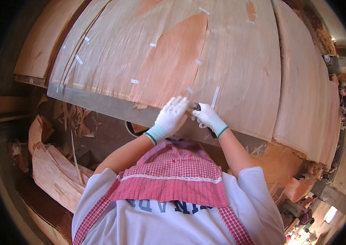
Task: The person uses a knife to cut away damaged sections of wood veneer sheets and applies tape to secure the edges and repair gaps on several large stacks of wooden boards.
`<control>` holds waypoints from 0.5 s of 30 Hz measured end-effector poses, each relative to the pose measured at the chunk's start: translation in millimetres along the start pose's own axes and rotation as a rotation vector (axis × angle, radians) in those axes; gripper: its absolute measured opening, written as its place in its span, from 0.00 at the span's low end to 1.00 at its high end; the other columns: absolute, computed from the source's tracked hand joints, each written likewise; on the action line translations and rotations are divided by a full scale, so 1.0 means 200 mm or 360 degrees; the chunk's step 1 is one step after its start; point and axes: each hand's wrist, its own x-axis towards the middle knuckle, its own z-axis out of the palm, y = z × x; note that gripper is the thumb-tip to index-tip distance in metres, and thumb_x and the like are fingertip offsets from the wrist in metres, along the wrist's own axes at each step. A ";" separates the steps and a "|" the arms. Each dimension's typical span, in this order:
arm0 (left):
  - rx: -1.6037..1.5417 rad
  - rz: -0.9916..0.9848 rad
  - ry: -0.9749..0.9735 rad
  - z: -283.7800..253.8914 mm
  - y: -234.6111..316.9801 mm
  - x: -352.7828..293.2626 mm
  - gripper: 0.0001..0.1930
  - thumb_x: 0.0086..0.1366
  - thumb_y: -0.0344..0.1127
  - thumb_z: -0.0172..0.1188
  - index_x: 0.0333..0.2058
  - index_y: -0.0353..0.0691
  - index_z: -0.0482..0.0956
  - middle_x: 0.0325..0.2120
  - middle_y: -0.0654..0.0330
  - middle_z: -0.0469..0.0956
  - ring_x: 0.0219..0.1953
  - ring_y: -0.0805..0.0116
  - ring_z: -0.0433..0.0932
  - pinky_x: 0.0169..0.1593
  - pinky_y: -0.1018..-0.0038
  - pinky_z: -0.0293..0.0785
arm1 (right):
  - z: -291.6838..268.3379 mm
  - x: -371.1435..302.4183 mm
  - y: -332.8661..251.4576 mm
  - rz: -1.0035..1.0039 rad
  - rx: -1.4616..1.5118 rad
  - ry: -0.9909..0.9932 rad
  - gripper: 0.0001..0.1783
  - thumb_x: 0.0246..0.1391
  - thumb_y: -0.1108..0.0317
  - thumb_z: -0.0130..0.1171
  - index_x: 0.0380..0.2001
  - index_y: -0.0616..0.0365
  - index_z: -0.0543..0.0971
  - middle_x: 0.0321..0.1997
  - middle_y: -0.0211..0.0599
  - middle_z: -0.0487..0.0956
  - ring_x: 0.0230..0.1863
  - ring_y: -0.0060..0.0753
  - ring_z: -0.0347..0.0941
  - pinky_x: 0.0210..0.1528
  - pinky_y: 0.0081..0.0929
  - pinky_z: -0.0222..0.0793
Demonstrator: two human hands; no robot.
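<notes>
White gloves with green cuffs cover both hands at the near edge of a wide pale wood veneer sheet (242, 73). My right hand (209, 118) is closed round a dark-handled tool (212, 132); its working end is hard to make out. Beside it, my left hand (172, 115) is raised with fingers stretched out, blurred by motion, its fingertips close to the right hand. A reddish pointed veneer piece (173, 57) lies within the sheet, with short tape pieces (134, 81) along its edges. A longer white strip (216, 97) lies just beyond my right hand.
A grey metal edge (99, 105) runs under the sheet's near side. More veneer stacks stand at the left (46, 41) and right (305, 90). Veneer scraps (58, 171) hang and pile at the lower left. A round container (134, 128) sits below the edge.
</notes>
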 end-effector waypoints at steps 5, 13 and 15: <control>0.0363 0.0180 -0.0141 0.08 0.00 -0.07 0.27 0.58 0.36 0.56 0.56 0.36 0.67 0.59 0.52 0.67 0.64 0.56 0.63 0.68 0.60 0.54 | 0.18 0.03 0.20 -0.0209 -0.0051 0.0273 0.08 0.61 0.64 0.54 0.32 0.56 0.73 0.19 0.28 0.73 0.15 0.20 0.64 0.16 0.21 0.61; -0.0123 -0.0790 0.0522 -0.21 -0.13 -0.32 0.16 0.57 0.34 0.61 0.43 0.36 0.74 0.43 0.49 0.74 0.43 0.49 0.75 0.47 0.60 0.72 | 0.00 -0.34 0.11 -0.0379 0.0330 0.0768 0.17 0.60 0.56 0.59 0.26 0.54 0.69 0.17 0.26 0.70 0.12 0.15 0.62 0.13 0.18 0.58; -0.0119 -0.1157 0.0769 -0.29 -0.18 -0.39 0.18 0.56 0.38 0.64 0.42 0.36 0.74 0.39 0.49 0.75 0.42 0.49 0.76 0.45 0.60 0.73 | -0.07 -0.38 0.06 -0.0444 0.0400 0.0767 0.15 0.61 0.57 0.58 0.27 0.54 0.70 0.17 0.26 0.70 0.13 0.14 0.62 0.13 0.17 0.59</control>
